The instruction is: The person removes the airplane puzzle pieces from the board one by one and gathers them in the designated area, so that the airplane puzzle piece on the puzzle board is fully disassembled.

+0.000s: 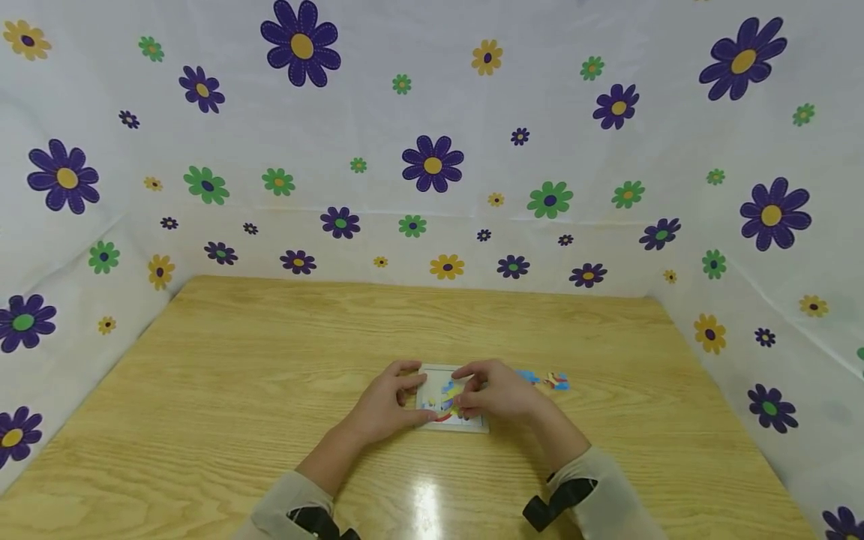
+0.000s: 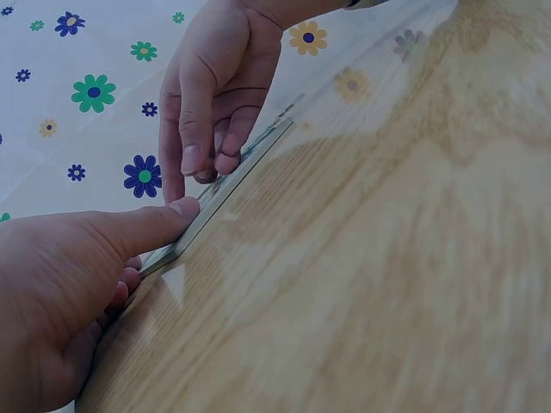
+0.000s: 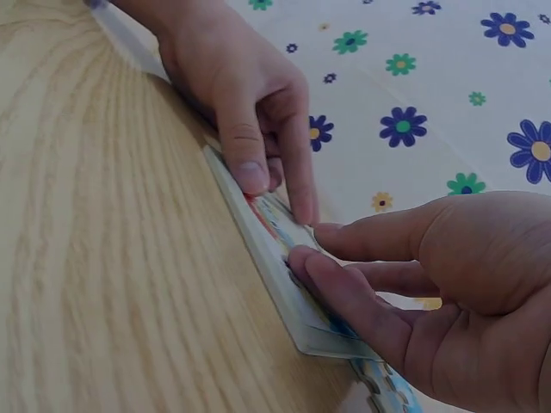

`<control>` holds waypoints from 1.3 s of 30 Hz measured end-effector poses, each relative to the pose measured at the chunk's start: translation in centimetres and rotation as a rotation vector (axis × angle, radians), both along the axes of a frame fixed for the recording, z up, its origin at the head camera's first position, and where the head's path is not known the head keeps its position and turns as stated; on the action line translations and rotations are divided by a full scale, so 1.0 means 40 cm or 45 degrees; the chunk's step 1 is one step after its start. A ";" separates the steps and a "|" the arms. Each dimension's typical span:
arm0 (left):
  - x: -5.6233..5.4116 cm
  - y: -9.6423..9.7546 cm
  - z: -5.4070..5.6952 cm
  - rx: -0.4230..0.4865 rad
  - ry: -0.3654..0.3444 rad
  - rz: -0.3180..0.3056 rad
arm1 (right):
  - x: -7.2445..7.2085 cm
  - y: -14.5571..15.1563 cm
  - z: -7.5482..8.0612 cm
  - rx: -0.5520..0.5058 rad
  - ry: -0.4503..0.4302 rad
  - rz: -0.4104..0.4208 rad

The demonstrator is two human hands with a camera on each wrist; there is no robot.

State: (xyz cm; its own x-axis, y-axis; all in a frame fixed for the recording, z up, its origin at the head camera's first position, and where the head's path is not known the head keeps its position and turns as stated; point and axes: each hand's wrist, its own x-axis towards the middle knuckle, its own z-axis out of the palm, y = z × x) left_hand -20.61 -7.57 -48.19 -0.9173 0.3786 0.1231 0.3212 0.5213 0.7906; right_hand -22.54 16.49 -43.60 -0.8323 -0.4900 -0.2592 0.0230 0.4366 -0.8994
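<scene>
A shallow white puzzle tray point(image 1: 451, 429) lies on the table, with a colourful, partly covered picture inside. My left hand point(image 1: 386, 405) grips its left side, the thumb on the near rim and the fingers along the left and far edges. Over the right part of the tray, my right hand point(image 1: 502, 391) has its thumb and curled fingers low at the picture. In the right wrist view, the dark edge of a puzzle piece point(image 3: 297, 274) shows under the right thumb, pinched there; the hand hides most of it. The right index finger point(image 3: 379, 241) reaches past the thumb.
Several loose blue, yellow and red puzzle pieces point(image 1: 556, 381) lie on the wooden table point(image 1: 270, 352) just right of the tray, partly behind the right hand. A flower-printed white cloth point(image 1: 378, 127) stands around the table's back and sides.
</scene>
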 end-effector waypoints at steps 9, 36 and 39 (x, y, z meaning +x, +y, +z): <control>0.001 -0.001 -0.002 -0.023 0.003 0.007 | 0.009 -0.030 -0.012 0.124 0.128 -0.014; 0.001 0.003 0.000 0.014 -0.020 0.011 | -0.012 0.058 0.036 -0.006 -0.030 -0.001; 0.002 0.004 0.002 0.011 -0.014 0.012 | -0.017 0.073 0.041 -0.004 -0.050 -0.003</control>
State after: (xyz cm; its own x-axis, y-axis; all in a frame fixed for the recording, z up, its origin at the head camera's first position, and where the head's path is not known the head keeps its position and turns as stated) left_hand -20.54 -7.43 -48.13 -0.9221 0.3690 0.1165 0.3079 0.5173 0.7985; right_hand -23.23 19.40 -41.96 -0.8224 -0.4892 -0.2904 0.0595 0.4337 -0.8991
